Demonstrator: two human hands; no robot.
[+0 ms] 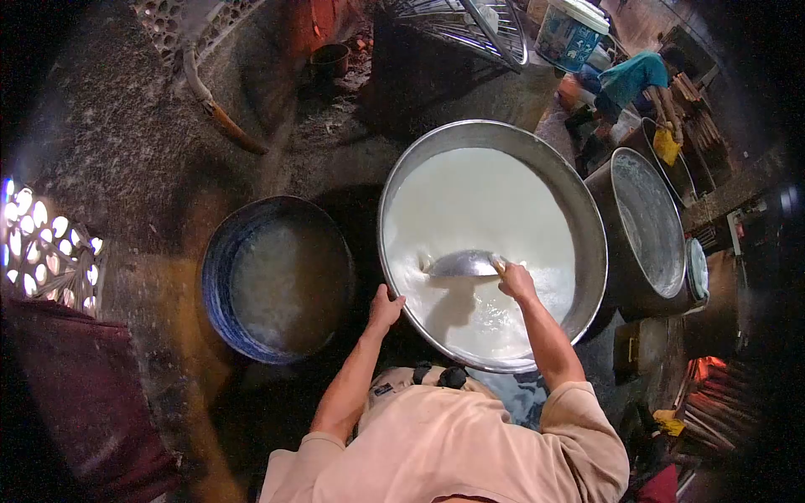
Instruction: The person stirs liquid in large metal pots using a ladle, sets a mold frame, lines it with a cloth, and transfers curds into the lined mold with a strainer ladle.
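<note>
A large round metal vat (591, 243) full of white liquid (486, 197) stands in front of me. My right hand (516, 281) grips the edge of a shiny metal bowl (464, 263), which is tilted and partly in the liquid. Ripples and small splashes show around the bowl. With its fingers closed on the rim, my left hand (386, 308) holds the lower left side of the vat. To the left is a blue drum (220, 293) with cloudy liquid inside.
Another metal vat (650, 222) stands at the right. Beyond it a co-worker in a teal shirt (631, 80) bends over a container with something yellow (667, 146). A patterned bucket (568, 38) and a spoked wheel (470, 29) are at the top.
</note>
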